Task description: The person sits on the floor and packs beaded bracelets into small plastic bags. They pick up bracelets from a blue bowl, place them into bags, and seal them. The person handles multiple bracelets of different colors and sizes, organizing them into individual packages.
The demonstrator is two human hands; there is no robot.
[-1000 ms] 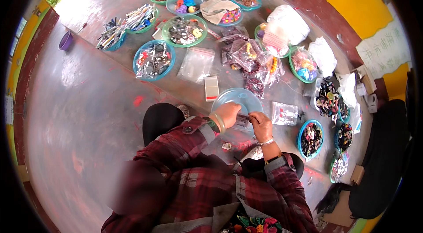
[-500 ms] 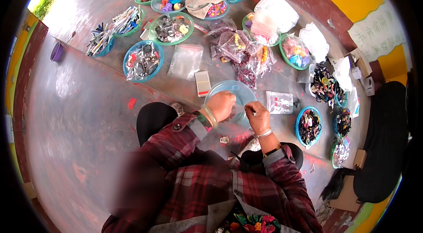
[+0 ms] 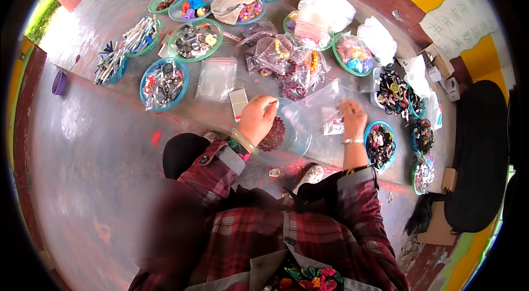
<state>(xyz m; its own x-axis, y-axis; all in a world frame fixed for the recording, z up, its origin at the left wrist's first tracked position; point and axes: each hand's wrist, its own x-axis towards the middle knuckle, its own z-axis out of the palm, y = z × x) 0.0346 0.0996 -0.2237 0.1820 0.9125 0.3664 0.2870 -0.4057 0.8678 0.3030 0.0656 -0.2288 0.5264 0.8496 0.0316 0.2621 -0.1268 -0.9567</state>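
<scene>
While I sit on the grey floor (image 3: 82,142) with my knees drawn up, my left hand (image 3: 257,119) rests over the near rim of a shallow blue plate (image 3: 295,142), fingers curled and pinched together above a heap of dark red beads (image 3: 274,134); it looks as if I have one small thing nipped at the fingertips, though it is too small to tell for sure. My right hand (image 3: 352,117) is lifted just beside the plate, gripping the edge of a clear plastic bag (image 3: 325,98) so its mouth stands open toward the beads, which I judge is why it is held up and not laid flat. Keeping the plate right in front of me puts both hands close together. A small white card (image 3: 239,102) lies just left of my left hand, and an empty flat clear bag (image 3: 216,78) beyond it. Farther out stands a ring of green and blue dishes: one with metal clasps (image 3: 163,83), one with rings (image 3: 195,40), one with pens or sticks (image 3: 110,62). A pile of filled bags of bracelets (image 3: 278,57) crowds the far side of the plate, and a dish of dark hair ties (image 3: 380,145) sits just beside my right wrist, leaving little room there.
</scene>
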